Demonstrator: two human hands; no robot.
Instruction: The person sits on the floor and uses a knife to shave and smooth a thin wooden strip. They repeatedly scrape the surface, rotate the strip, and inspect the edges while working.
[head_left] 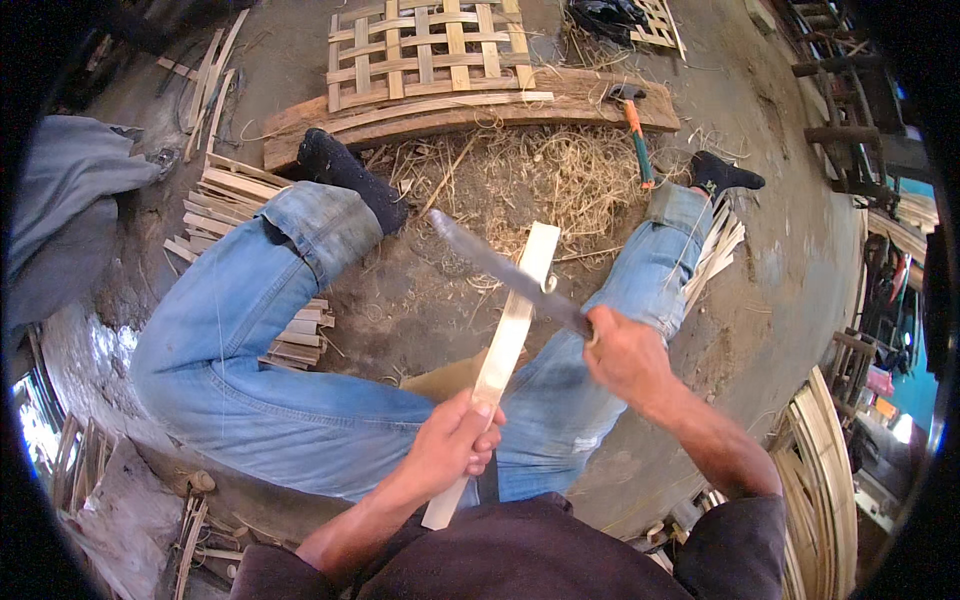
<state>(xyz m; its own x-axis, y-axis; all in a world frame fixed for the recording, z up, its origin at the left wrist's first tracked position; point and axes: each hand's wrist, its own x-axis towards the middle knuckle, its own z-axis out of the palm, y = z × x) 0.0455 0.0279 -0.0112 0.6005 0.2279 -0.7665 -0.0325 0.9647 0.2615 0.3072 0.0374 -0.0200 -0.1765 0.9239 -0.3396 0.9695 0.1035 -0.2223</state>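
Note:
A pale, flat bamboo strip point(508, 332) slants up and away from my lap. My left hand point(455, 445) is closed round its lower part, thumb on top, with the strip's near end showing below the fist. My right hand point(628, 360) grips the handle of a long knife point(485, 257), most of the handle hidden by the fingers. The blade points to the far left and crosses the strip near its upper end, where a small curled shaving point(549, 284) shows at the edge.
Beyond my feet, a woven bamboo lattice point(425, 50) rests by a wooden plank point(480, 112). A hammer point(637, 140) with an orange and green handle leans there. Shavings point(540, 185) cover the floor between my legs. Bundled strips point(225, 205) lie left, curved strips point(825, 470) right.

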